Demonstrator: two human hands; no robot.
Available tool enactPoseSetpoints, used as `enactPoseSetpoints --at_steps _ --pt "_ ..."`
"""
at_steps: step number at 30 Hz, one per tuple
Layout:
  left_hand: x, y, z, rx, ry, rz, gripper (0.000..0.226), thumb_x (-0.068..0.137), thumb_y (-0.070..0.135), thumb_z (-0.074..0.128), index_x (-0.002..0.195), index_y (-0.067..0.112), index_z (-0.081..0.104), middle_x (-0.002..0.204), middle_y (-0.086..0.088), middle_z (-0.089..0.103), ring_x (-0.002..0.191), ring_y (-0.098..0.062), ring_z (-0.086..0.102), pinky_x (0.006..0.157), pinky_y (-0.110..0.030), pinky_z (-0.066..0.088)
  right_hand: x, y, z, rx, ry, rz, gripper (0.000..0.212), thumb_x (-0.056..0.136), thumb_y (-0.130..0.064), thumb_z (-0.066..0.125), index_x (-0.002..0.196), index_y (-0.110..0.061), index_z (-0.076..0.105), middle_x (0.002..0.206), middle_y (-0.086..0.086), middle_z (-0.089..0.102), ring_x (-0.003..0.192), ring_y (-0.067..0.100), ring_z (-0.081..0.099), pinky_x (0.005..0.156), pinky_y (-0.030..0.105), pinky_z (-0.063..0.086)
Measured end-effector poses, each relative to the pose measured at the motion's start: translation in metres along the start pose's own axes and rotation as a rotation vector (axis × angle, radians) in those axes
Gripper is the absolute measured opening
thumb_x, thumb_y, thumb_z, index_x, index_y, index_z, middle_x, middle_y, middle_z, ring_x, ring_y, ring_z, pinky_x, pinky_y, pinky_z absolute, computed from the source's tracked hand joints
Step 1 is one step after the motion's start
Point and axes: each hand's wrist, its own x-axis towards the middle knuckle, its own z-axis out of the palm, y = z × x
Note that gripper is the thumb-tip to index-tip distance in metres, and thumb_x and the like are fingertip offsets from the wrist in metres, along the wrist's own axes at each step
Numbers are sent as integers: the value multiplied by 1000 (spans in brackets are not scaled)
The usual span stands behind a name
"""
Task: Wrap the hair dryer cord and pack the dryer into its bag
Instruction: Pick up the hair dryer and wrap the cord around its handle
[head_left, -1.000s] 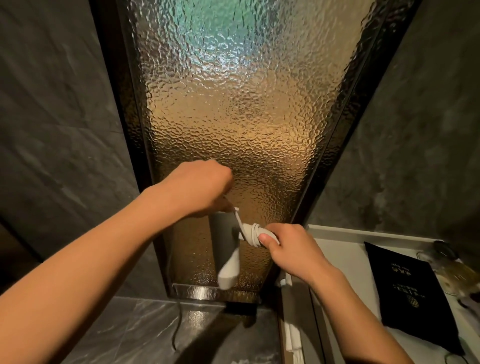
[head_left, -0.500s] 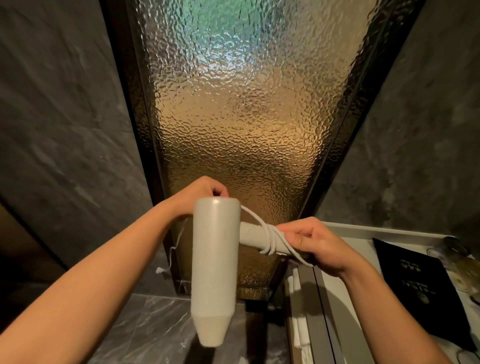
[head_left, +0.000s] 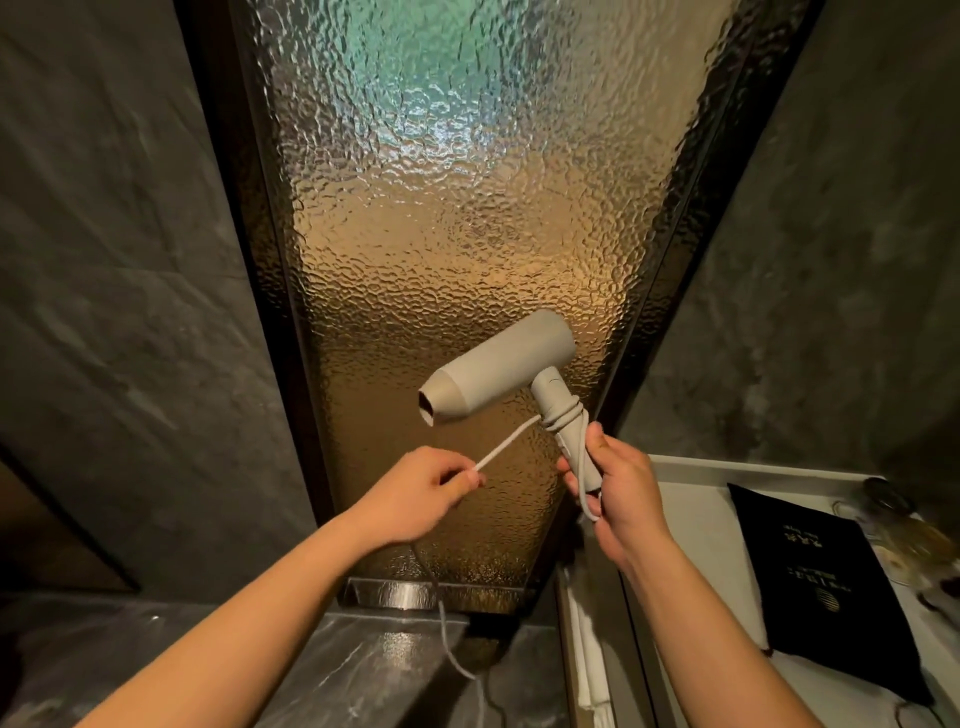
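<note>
Head view, the only 1.

Hair dryer held up in front of textured glass panel, barrel tilted, nozzle pointing left and slightly down. Right hand closed around lower end of handle, fingers clamped on it together with 1 loop of cord hanging below the grip. About 3 turns of cord snug on upper handle, just under barrel joint.

Left hand pinching cord between thumb and fingertips, strand taut from pinch up to the coils. Remaining cord dropping below left hand toward dark stone ledge; plug end not visible.

Black bag lying flat on white tray, toward its right edge, well apart from both hands. Mouth of bag not discernible. Blurred small items at tray's far right corner, unidentifiable.

Judgement: wrapping mid-way, plenty of slack left; packing not begun.

Risks:
- Tension lost at left pinch: coils likely to loosen and slide down handle.
- Loose loop under right hand trapped outside the wrap: bulky bundle, harder fit in bag.
- Trailing cord catching on ledge edge: sudden jerk on the dryer.
- Grip low on handle, barrel heavy above: possible twist or swing toward glass.
</note>
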Motion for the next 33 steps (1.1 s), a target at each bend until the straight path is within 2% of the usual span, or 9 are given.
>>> enactPoseSetpoints --at_steps 5,8,10,15,18,22,26,29,33 --pt "-1 27 -2 389 -64 71 20 96 32 52 91 16 62 78 0 62 72 -18 58 63 -29 42 1 15 0 -502 212 -161 27 102 -32 57 102 -17 79 89 8 77 82 23 70 71 33 50" --pt "-6 39 -14 497 -107 50 12 90 31 53 91 20 59 93 -6 69 84 -27 66 73 -38 55 -4 16 -4 -760 242 -272 28 103 -32 55 109 -17 77 90 1 72 85 21 65 73 33 47" --pt "-9 51 -29 555 -114 46 8 87 29 55 79 26 55 88 -3 67 84 -27 66 74 -40 55 -5 14 -8 -873 232 -323 26 102 -32 55 111 -19 76 89 2 71 86 25 65 73 36 50" --pt "6 78 -65 737 -7 102 22 88 31 60 68 30 51 73 4 58 76 -24 65 61 -35 49 -5 9 -17 -1202 27 -371 27 99 -39 54 111 -25 74 91 2 77 85 26 68 68 37 52" --pt "22 87 -78 865 44 254 15 88 39 61 81 27 67 81 -1 67 77 -25 66 60 -35 50 -9 2 -16 -1302 -204 -379 30 96 -44 52 101 -25 75 85 -3 75 80 19 67 69 40 54" --pt "42 82 -88 772 35 395 29 81 53 65 83 26 72 78 3 66 75 -21 63 65 -38 55 -12 -7 -17 -1307 -493 -307 35 92 -50 50 93 -25 75 81 -3 76 78 16 68 74 45 57" --pt "54 62 -89 650 40 364 34 77 60 69 71 27 62 69 4 61 67 -18 58 61 -34 50 -20 -25 -21 -1119 -759 -243 29 101 -37 57 80 -29 75 67 -14 64 64 0 55 62 30 41" --pt "59 44 -87 504 107 299 41 70 64 71 66 23 63 63 3 62 61 -16 57 56 -34 45 -26 -34 -20 -961 -848 -219 29 103 -29 58 98 -11 79 76 -2 69 72 -1 58 68 20 41" --pt "63 21 -81 258 115 217 39 70 53 78 66 15 71 61 -6 66 55 -10 53 54 -29 40 -28 -39 -21 -698 -836 -177 32 97 -28 63 115 -6 78 91 6 81 81 5 69 73 19 50"
